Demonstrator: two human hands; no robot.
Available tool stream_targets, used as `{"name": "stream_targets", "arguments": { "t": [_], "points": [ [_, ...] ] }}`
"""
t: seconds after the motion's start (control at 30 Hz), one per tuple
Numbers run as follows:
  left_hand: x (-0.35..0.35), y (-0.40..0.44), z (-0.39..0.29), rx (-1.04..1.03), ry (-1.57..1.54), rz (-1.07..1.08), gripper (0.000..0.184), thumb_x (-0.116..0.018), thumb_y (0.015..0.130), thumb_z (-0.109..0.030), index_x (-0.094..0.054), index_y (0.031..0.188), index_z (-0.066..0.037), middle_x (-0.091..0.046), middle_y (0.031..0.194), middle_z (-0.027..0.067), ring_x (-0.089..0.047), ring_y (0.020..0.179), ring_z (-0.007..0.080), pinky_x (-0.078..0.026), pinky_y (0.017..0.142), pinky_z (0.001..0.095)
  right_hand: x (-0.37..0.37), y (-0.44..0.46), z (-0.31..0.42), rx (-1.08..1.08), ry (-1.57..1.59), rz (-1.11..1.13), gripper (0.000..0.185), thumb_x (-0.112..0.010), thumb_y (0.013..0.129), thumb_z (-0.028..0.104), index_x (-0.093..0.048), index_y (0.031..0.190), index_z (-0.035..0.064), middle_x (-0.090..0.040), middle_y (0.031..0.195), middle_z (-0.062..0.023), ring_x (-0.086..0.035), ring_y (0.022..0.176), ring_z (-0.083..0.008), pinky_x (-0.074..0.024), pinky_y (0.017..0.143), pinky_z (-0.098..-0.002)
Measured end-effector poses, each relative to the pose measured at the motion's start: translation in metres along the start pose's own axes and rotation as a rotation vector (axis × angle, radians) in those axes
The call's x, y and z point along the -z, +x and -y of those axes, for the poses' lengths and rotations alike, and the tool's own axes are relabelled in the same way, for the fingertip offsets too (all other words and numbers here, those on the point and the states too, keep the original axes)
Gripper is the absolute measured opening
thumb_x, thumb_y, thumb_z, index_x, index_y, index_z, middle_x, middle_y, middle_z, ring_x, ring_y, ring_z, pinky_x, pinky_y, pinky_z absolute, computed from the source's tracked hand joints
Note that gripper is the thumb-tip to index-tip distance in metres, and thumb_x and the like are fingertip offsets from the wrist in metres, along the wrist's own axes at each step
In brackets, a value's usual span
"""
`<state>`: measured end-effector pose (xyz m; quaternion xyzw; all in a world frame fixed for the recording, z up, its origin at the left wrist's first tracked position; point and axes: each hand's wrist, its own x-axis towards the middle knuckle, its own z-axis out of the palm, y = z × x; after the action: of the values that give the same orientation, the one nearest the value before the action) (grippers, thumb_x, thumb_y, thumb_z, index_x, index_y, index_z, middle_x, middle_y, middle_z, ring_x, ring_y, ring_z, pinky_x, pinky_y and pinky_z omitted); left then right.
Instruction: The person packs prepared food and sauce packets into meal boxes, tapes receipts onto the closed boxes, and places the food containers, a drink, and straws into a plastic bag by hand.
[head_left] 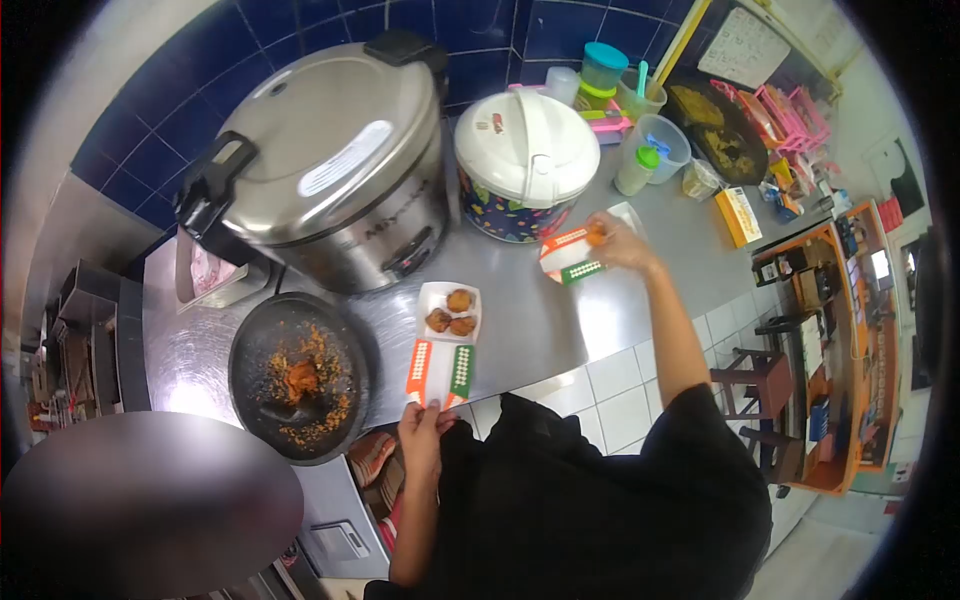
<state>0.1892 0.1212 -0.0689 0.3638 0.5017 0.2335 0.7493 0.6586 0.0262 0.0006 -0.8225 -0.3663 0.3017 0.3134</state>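
Observation:
My left hand pinches the near edge of an open paper food box, printed with orange and green bands, lying on the steel counter. Three browned fried pieces sit in its white far half. Farther right, my right hand is over a second open box of the same print. Its fingers are closed on an orange-brown fried piece, partly hidden by them. To the left stands a dark round pan with crumbs, one larger fried piece and a dark utensil.
A large steel rice cooker and a white-lidded, patterned pot stand along the blue tiled wall. Plastic tubs, a green-capped bottle and a yellow carton are at the right. A blurred oval covers the lower left.

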Motion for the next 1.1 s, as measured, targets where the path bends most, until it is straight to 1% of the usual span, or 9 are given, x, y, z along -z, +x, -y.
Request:
{"name": "stream_targets", "arguments": {
  "t": [0.13,0.47,0.57,0.67,0.77,0.83,0.97,1.03,1.1],
  "points": [
    [-0.032,-0.011,0.002,-0.022,-0.013,-0.093,0.01,-0.062,0.098,-0.014,-0.057,0.101,-0.006,-0.067,0.087,0.006,-0.068,0.075,0.0159,-0.054,0.071,0.0297,0.048,0.04,-0.082,-0.121,-0.499,0.013,0.049,-0.072,0.073,0.027,-0.064,0.118,0.0079,-0.066,0.115,-0.0164,-0.064,0.108,-0.0333,-0.0518,0.092,-0.0414],
    [-0.078,-0.008,0.026,0.063,-0.206,-0.305,0.011,-0.062,0.098,-0.015,-0.057,0.101,-0.006,-0.067,0.089,0.0062,-0.071,0.082,0.0192,-0.055,0.072,0.0303,0.153,-0.001,-0.102,0.16,-0.399,-0.411,0.04,-0.064,0.092,0.021,-0.064,0.129,0.0069,-0.068,0.123,-0.0171,-0.066,0.109,-0.0288,-0.0501,0.095,-0.0378],
    [-0.079,-0.002,0.038,0.053,-0.126,-0.197,0.023,-0.062,0.1,-0.027,-0.063,0.109,-0.006,-0.068,0.093,0.0053,-0.069,0.085,0.0188,-0.053,0.075,0.0316,0.134,-0.06,0.002,0.012,0.277,-0.396,0.041,-0.063,0.096,0.026,-0.064,0.129,0.0014,-0.069,0.12,-0.0134,-0.065,0.105,-0.019,-0.0514,0.089,-0.0315],
    [-0.079,-0.031,0.036,0.125,0.179,-0.108,0.045,-0.054,0.102,-0.046,-0.066,0.111,-0.004,-0.07,0.097,0.0063,-0.067,0.086,0.014,-0.052,0.074,0.0298,0.055,-0.083,0.044,0.249,0.492,0.082,0.055,-0.065,0.096,0.041,-0.06,0.134,0.0004,-0.063,0.129,-0.0171,-0.063,0.114,-0.0285,-0.0558,0.087,-0.0381],
    [-0.082,-0.088,0.021,-0.346,0.351,-0.247,0.048,-0.056,0.102,-0.039,-0.058,0.133,-0.002,-0.066,0.121,0.0154,-0.063,0.11,0.0251,-0.051,0.095,0.041,-0.079,-0.115,0.083,0.379,0.694,0.797,0.084,-0.061,0.089,0.062,-0.05,0.141,-0.0027,-0.058,0.134,-0.0228,-0.06,0.121,-0.0376,-0.0577,0.086,-0.045],
    [-0.063,-0.132,0.006,-0.714,0.413,-0.361,0.038,-0.056,0.102,-0.03,-0.061,0.128,-0.002,-0.059,0.132,0.0167,-0.057,0.12,0.0303,-0.045,0.103,0.0411,-0.151,-0.151,0.118,0.24,0.749,1.218,0.087,-0.062,0.089,0.062,-0.045,0.145,-0.0022,-0.054,0.14,-0.0248,-0.055,0.127,-0.0379,-0.0548,0.094,-0.0482],
    [0.021,-0.214,0.031,-0.764,0.618,-0.709,0.021,-0.062,0.097,-0.019,-0.064,0.106,0.001,-0.063,0.116,0.0169,-0.061,0.108,0.0346,-0.049,0.092,0.0416,-0.263,-0.219,0.157,0.025,0.805,1.671,0.091,-0.06,0.091,0.062,-0.037,0.15,-0.0031,-0.045,0.148,-0.0248,-0.048,0.135,-0.0371,-0.0484,0.102,-0.0508],
    [0.068,-0.249,0.057,-0.77,0.646,-0.909,0.016,-0.064,0.095,-0.015,-0.064,0.099,0.001,-0.064,0.11,0.017,-0.062,0.103,0.0355,-0.051,0.088,0.0416,-0.307,-0.254,0.174,-0.314,0.893,1.936,0.077,-0.06,0.097,0.035,-0.027,0.153,-0.0065,-0.031,0.158,-0.0248,-0.032,0.145,-0.0403,-0.0362,0.112,-0.0584],
    [0.116,-0.29,0.08,-0.723,0.75,-1.229,0.015,-0.068,0.091,-0.012,-0.063,0.093,0.001,-0.063,0.1,0.0154,-0.061,0.092,0.0372,-0.051,0.078,0.043,-0.349,-0.278,0.164,-0.207,0.903,2.082,0.072,-0.053,0.102,0.035,-0.024,0.154,-0.0057,-0.026,0.161,-0.0215,-0.025,0.149,-0.0399,-0.0321,0.114,-0.0583]
  ]
}}
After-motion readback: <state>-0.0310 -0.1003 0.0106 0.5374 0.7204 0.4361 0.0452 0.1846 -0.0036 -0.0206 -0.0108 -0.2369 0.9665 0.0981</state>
